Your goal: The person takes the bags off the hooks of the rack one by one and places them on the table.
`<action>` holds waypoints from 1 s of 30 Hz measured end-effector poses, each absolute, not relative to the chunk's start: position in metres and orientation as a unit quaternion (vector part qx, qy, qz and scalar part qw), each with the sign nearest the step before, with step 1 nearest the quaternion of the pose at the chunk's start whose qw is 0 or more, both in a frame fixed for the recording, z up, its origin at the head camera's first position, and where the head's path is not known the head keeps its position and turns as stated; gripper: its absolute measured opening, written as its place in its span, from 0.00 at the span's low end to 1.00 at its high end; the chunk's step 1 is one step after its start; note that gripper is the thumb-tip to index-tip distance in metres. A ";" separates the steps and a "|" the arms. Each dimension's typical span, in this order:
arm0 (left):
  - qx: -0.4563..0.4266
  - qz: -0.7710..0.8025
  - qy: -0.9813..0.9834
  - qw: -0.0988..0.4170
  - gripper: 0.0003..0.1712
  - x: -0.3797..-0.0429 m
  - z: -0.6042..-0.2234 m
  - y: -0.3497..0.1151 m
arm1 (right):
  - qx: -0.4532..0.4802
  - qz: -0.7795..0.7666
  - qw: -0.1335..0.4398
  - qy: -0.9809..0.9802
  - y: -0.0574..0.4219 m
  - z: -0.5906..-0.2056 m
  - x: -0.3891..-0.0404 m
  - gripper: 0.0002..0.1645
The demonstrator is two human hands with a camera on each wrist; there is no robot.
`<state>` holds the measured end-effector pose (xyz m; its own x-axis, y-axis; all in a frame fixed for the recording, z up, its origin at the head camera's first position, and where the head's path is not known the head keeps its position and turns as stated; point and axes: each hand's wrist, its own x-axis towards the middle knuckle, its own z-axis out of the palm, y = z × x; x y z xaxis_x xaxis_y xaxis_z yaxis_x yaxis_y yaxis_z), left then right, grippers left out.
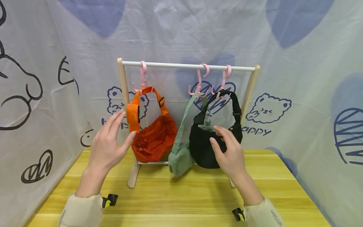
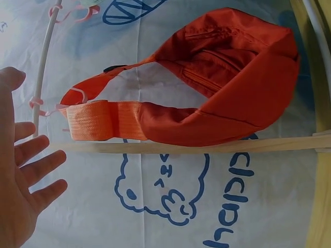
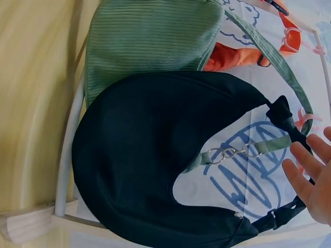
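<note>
An orange shoulder bag [image 1: 154, 138] hangs by its strap from a pink hook [image 1: 143, 75] at the rack's left. Just left of its strap is my left hand [image 1: 109, 142], fingers extended and apart from the bag in the left wrist view. A black shoulder bag [image 1: 205, 148] hangs from another pink hook [image 1: 225, 77] on the right. My right hand [image 1: 229, 151] is in front of it, fingers loosely bent and holding nothing. Between them a green corduroy bag [image 1: 181, 159] hangs from a third pink hook [image 1: 199, 78], partly behind the black one.
The rack has a white top bar [image 1: 175, 65] and wooden posts [image 1: 249, 91]. It stands on a yellow wood-grain table [image 1: 170, 201]. A printed cloth [image 1: 181, 28] with hearts and bears hangs behind and along both sides.
</note>
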<state>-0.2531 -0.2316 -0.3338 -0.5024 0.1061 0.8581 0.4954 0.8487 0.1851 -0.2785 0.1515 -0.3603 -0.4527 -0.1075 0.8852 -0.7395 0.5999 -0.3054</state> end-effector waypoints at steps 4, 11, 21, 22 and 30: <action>-0.184 -0.209 -0.833 0.478 0.40 -0.256 -0.329 -0.231 | 0.274 0.358 0.441 -0.776 0.147 -0.357 -0.282 0.25; -0.189 -0.207 -0.824 0.491 0.42 -0.262 -0.317 -0.230 | 0.292 0.370 0.436 -0.767 0.136 -0.351 -0.289 0.25; -0.214 -0.196 -0.821 0.492 0.40 -0.275 -0.298 -0.224 | 0.308 0.396 0.434 -0.748 0.122 -0.336 -0.296 0.24; -0.214 -0.196 -0.821 0.491 0.40 -0.275 -0.297 -0.224 | 0.309 0.400 0.435 -0.746 0.121 -0.335 -0.297 0.24; -0.218 -0.191 -0.825 0.486 0.41 -0.281 -0.286 -0.221 | 0.320 0.401 0.436 -0.739 0.108 -0.323 -0.299 0.24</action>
<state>-0.2810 -0.2208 -0.2856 -0.4324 0.1734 0.8848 0.5441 0.8327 0.1027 -0.2992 0.1080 -0.3230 -0.4144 -0.1236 0.9017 -0.8227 0.4744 -0.3131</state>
